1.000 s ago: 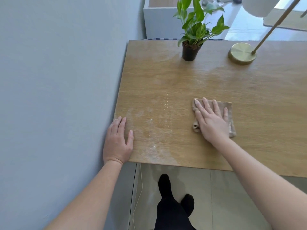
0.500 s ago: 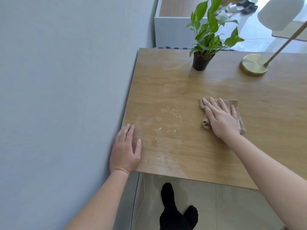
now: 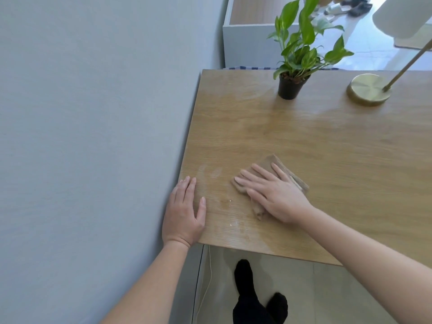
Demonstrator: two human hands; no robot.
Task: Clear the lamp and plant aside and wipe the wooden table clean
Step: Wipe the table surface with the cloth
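My right hand [image 3: 273, 195] presses flat on a folded beige cloth [image 3: 275, 163] near the front left part of the wooden table [image 3: 257, 127]. Resting flat on the table's front left corner is my left hand [image 3: 184, 211], empty, fingers apart. Pale smears and a few crumbs [image 3: 230, 202] lie between the two hands. A green plant in a black pot [image 3: 289, 87] stands at the back. To its right stands the lamp, with a round brass base [image 3: 368, 90], a slanted brass stem and a white shade [image 3: 397, 17].
A grey wall [image 3: 93, 136] runs close along the table's left edge. Behind the table stands a white cabinet [image 3: 247, 43]. My feet in black socks [image 3: 254, 298] and a thin white cord [image 3: 205, 288] are on the tiled floor below the front edge.
My right hand has slid the cloth leftward and toward the front edge, over the crumbed patch, where fewer specks now show. The view shifted; my left hand stays on the corner.
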